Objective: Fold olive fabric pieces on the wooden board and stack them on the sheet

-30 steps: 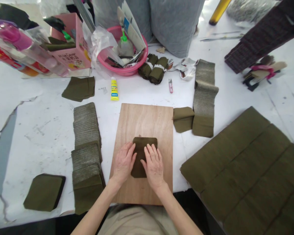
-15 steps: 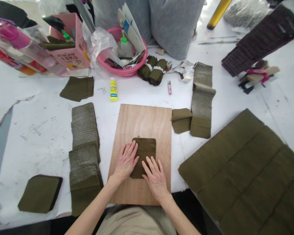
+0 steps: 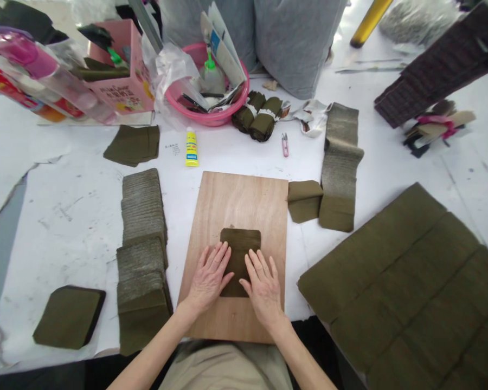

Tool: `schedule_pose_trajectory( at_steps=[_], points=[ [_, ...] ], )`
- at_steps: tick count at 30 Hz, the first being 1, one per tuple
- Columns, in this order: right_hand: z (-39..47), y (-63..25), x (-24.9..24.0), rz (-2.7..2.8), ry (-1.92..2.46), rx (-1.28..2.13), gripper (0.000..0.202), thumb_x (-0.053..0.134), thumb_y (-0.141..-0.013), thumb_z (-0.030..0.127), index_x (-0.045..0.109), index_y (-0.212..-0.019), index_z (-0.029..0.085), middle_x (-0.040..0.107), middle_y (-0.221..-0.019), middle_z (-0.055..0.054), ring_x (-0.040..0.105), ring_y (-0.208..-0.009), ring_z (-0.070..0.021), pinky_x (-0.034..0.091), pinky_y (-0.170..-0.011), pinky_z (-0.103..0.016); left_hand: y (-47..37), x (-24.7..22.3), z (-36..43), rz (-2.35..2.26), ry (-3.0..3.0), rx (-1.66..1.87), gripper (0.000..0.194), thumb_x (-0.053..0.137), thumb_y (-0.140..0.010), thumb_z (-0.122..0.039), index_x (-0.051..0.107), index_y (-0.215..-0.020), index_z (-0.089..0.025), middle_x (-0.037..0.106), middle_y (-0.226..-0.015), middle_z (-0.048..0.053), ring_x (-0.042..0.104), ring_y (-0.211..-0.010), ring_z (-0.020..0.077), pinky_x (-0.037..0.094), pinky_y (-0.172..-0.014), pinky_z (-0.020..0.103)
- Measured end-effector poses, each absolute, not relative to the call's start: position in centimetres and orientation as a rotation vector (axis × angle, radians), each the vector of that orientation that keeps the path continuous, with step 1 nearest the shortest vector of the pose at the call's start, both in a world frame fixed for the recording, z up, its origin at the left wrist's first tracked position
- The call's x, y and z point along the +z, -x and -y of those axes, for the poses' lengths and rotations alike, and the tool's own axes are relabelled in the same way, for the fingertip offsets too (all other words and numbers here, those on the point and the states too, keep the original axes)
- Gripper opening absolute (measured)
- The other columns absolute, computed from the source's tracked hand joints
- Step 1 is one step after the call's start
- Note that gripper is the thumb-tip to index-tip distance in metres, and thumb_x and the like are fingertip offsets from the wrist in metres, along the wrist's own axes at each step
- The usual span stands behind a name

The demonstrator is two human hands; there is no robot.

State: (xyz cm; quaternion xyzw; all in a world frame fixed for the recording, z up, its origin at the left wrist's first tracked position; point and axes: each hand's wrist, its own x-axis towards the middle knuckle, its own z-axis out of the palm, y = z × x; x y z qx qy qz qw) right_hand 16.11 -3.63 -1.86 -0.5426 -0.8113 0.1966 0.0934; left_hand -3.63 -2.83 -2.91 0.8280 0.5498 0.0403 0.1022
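An olive-green fabric piece with rounded upper corners lies flat on a wooden board in front of me. My left hand rests on its left edge, palm down with the fingers stretched out. Flat on the right edge lies my right hand, its fingers spread and angled up and inward. Neither hand grips anything. The fabric's side edges are partly hidden under my fingers.
Overlapping fabric pieces and a thick stack lie left. To the right are a folded piece, a strip of pieces and a large olive panel. Behind are a yellow tube, pink snips and a pink basin.
My right hand has shifted up and right to the fabric's right edge. My left hand has slid slightly down along the left edge. The whole view has shifted a little.
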Motion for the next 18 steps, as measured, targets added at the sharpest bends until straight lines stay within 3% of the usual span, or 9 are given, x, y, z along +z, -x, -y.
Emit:
schedule_pose_trajectory(
  at_steps=[18],
  points=[
    [4.1, -16.2, -2.6, 2.36, 1.692, 0.568, 0.058, 0.048, -0.093, 0.03, 0.026, -0.146, 0.017, 0.037, -0.146, -0.01, 0.029, -0.138, -0.0238, 0.024, -0.113, -0.05, 3.7, -3.3, 4.7, -1.602, -2.503, 0.044, 0.061, 0.05, -0.089, -0.035, 0.033, -0.144, -0.015, 0.029, -0.151, 0.013, 0.025, -0.139, 0.0291, 0.021, -0.114, 0.05]
  ],
)
